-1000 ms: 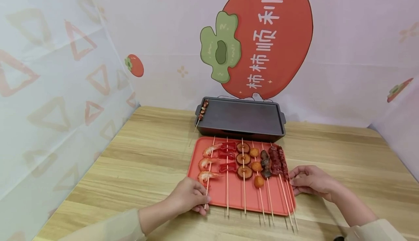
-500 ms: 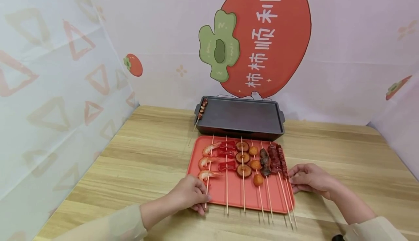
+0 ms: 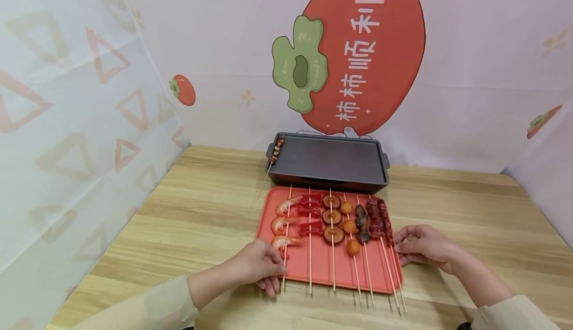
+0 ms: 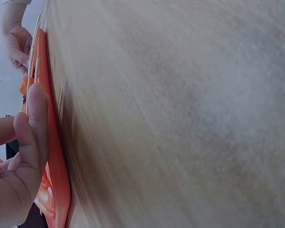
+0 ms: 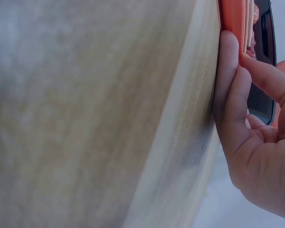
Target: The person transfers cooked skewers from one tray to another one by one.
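Both wrist views blur the wooden table [image 3: 188, 230] into grain. The left hand [image 3: 257, 266] and right hand [image 3: 423, 245] curl their fingers on the near corners of the flat red tray [image 3: 322, 270] of thin-sticked skewers [image 3: 332, 230]. Beyond sits a dark rectangular grill pan [image 3: 329, 163].

Right hand [image 5: 256, 156] fingers [image 5: 226, 71] press the orange tray [image 5: 232, 19] edge on the wooden table [image 5: 95, 114].
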`<state>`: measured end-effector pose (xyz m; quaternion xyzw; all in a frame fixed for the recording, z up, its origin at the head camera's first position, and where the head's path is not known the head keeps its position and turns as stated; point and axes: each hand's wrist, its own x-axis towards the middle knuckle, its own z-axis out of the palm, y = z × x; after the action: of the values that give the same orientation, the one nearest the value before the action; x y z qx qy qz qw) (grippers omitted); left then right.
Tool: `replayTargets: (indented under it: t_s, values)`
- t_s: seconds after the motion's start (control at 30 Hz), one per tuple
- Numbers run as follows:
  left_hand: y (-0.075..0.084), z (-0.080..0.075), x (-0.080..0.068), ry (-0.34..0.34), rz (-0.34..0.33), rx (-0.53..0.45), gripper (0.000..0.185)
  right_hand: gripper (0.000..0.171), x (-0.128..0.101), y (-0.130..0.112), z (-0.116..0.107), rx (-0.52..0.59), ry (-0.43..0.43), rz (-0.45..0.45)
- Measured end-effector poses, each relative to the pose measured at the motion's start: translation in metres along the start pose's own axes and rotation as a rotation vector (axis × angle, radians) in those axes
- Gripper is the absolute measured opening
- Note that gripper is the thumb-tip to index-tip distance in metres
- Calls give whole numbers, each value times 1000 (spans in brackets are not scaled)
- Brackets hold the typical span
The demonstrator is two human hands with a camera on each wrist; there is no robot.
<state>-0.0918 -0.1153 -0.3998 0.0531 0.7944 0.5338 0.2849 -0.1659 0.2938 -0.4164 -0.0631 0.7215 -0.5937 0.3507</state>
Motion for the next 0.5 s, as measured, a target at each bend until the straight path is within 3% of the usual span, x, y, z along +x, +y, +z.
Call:
replayTargets:
  t_s: [0.2,0.33,0.5]
  values:
    - [2,-17,-1,42,10,-10,16,19,1,0,-1,6,-15,0]
    - [7,-41,4,121,16,10,19,18,1,-1,-2,5,-25,-1]
    - [12,-75,13,242,-22,11,26,18,1,-1,-2,1,-25,6]
